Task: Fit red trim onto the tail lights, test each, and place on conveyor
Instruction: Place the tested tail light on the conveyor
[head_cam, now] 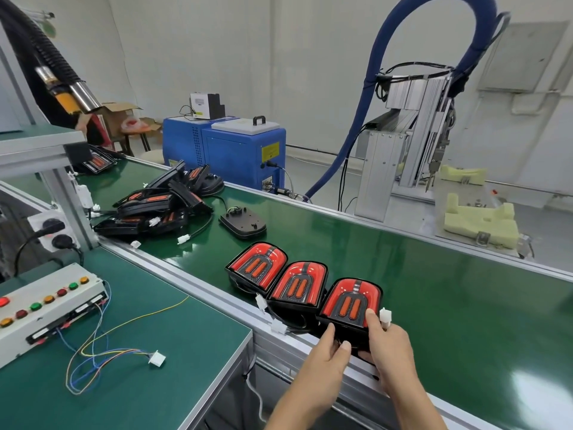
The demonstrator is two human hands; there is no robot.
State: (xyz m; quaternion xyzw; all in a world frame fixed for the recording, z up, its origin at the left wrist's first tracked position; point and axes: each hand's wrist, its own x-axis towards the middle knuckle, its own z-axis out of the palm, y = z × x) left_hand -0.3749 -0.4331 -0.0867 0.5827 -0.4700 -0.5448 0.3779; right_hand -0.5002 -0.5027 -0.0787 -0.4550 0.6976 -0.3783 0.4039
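Three tail lights with red trim lie in a row on the green conveyor (434, 290) near its front rail. Both my hands grip the nearest tail light (350, 302) at its lower black edge: my left hand (328, 352) at the left corner, my right hand (387, 342) at the right, thumb on the face. Its white plug (385, 315) sticks up beside my right thumb. The middle tail light (299, 282) and the far tail light (257, 263) lie beside it. A pile of untrimmed black tail lights (158, 206) lies farther up the belt.
A test box (46, 308) with coloured buttons sits on the green bench at left, its coloured wires ending in a white connector (156, 357). One black housing (243, 223) lies face down on the belt. A blue machine (226, 147) and a dispensing rig (412, 144) stand behind.
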